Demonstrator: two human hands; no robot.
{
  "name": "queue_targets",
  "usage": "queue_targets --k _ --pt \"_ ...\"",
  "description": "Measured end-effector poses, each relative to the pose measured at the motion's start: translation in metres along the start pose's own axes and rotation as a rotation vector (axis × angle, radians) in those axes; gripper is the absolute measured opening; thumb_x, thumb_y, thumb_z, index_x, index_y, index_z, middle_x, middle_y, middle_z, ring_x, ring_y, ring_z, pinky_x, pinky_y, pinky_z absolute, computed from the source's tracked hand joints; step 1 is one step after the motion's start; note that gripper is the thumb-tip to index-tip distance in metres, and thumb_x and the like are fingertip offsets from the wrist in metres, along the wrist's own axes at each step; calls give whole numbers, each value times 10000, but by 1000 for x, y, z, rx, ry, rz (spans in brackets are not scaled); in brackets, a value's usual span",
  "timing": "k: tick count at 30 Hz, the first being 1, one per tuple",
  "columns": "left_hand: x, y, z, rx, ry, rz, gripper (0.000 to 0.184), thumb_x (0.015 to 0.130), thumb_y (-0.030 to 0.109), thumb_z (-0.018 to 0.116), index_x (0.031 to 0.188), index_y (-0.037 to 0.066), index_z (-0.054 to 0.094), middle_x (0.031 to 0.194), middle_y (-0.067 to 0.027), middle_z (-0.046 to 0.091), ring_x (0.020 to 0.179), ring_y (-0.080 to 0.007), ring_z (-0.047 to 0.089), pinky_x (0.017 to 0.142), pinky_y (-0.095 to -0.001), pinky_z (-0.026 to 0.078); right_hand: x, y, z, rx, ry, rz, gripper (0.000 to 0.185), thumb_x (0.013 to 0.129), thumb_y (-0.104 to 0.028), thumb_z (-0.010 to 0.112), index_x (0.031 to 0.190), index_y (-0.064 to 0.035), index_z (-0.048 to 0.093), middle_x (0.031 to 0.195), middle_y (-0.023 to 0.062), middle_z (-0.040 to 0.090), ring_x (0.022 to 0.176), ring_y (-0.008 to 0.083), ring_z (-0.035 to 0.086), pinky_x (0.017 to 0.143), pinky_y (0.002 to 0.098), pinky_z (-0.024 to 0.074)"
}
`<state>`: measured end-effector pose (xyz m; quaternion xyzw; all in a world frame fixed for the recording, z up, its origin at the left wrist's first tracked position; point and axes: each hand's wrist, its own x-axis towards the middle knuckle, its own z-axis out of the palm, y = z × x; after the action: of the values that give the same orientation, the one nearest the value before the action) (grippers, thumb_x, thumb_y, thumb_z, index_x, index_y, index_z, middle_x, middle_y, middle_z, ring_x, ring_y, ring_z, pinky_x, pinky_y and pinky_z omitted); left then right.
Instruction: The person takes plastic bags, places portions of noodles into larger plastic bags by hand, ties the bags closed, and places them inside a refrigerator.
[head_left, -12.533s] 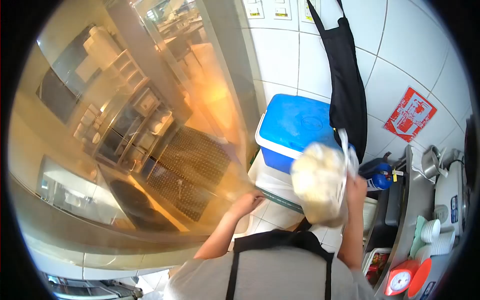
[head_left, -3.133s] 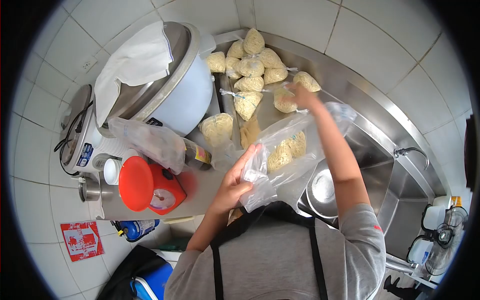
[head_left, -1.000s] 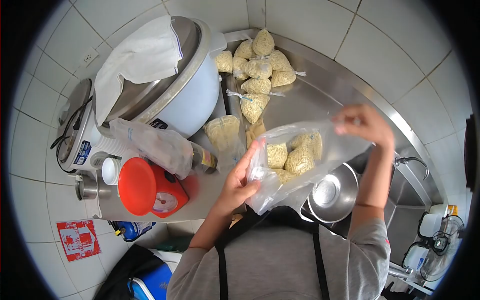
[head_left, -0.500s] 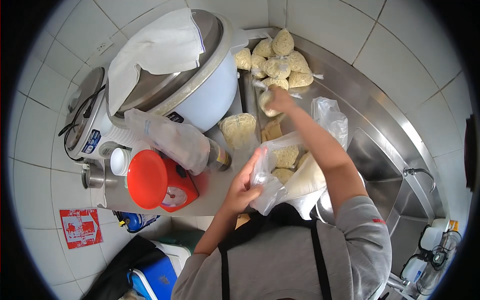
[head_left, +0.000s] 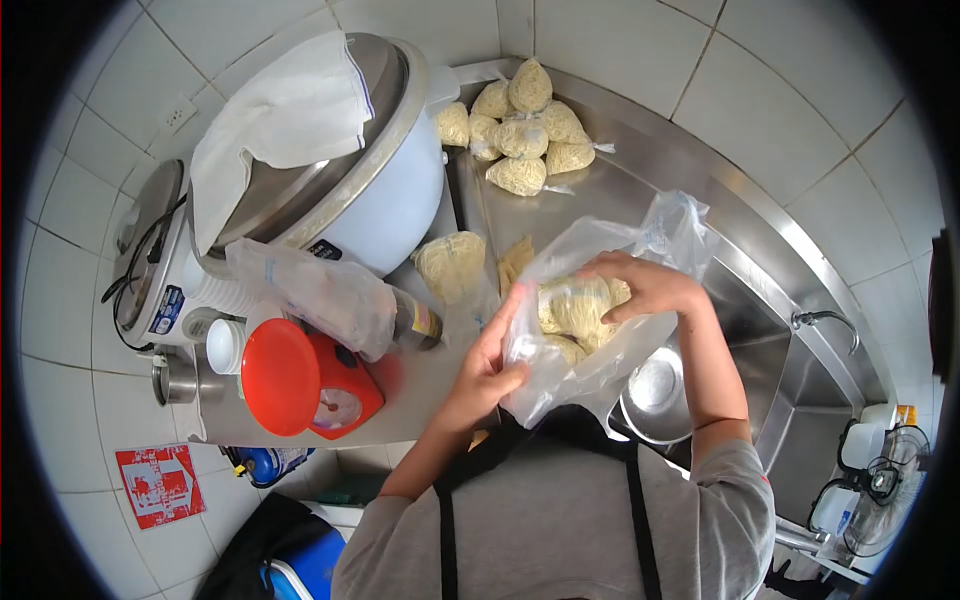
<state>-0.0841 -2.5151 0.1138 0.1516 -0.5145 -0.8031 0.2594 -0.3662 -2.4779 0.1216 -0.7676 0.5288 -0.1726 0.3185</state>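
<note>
My left hand (head_left: 485, 375) grips the near left edge of a large clear plastic bag (head_left: 640, 345). Over the bag's opening, my right hand (head_left: 645, 285) has its fingers round a small bag of noodles (head_left: 583, 303). Several noodle bags lie inside the large bag, partly covered by my right hand. Beyond, a pile of tied noodle bags (head_left: 520, 135) rests on the steel counter (head_left: 620, 165). Another noodle bag (head_left: 450, 265), in loose plastic, lies left of the large bag.
Left stand a large cooker (head_left: 395, 205) with a white cloth (head_left: 280, 110) on its lid, a red scale (head_left: 345, 400), white cups (head_left: 225, 343) and a plastic-wrapped bottle (head_left: 415, 320). A metal bowl (head_left: 658, 395) sits near the sink (head_left: 820, 440) on the right.
My right hand has come back from the pile to the large bag with a noodle bag. The pile has lost its nearest bag. My left hand still holds the large bag's edge.
</note>
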Motion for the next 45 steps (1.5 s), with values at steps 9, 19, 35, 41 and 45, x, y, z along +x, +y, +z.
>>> queue_targets --k 9,19,35,41,45 --pt "-9 -5 -16 -49 12 40 817 710 -105 434 1425 8 55 1482 -58 142 1247 -91 304 970 -211 279 184 69 -97 -148 503 320 457 709 -291 710 1079 -50 590 1062 102 596 1018 269 553 856 403 443" --pt "-18 -10 -30 -42 123 -40 826 709 -87 436 1430 23 49 1467 -52 180 1252 -113 310 1009 -246 242 278 164 -106 -252 862 487 541 661 -127 690 1147 -201 465 1167 179 415 1071 347 460 862 456 426" --pt "14 3 -9 -159 78 134 895 683 -81 473 1422 15 -23 1481 -95 123 1279 -135 294 1026 -267 246 30 -20 -39 516 -111 -84 411 637 18 581 1025 -68 474 1058 33 465 982 135 450 864 262 370" --pt "1 5 -9 -115 37 49 894 706 -82 481 1423 29 -41 1489 -82 94 1286 -133 284 1022 -265 252 38 6 -31 207 -657 115 200 766 -98 594 956 -76 651 950 36 591 841 130 542 728 262 445" --pt "2 -4 -7 -104 32 48 891 713 -90 478 1426 41 -42 1493 -67 83 1279 -128 290 1007 -251 256 99 -9 -94 292 -147 230 230 772 -185 601 949 -49 655 853 50 642 691 104 566 599 265 477"
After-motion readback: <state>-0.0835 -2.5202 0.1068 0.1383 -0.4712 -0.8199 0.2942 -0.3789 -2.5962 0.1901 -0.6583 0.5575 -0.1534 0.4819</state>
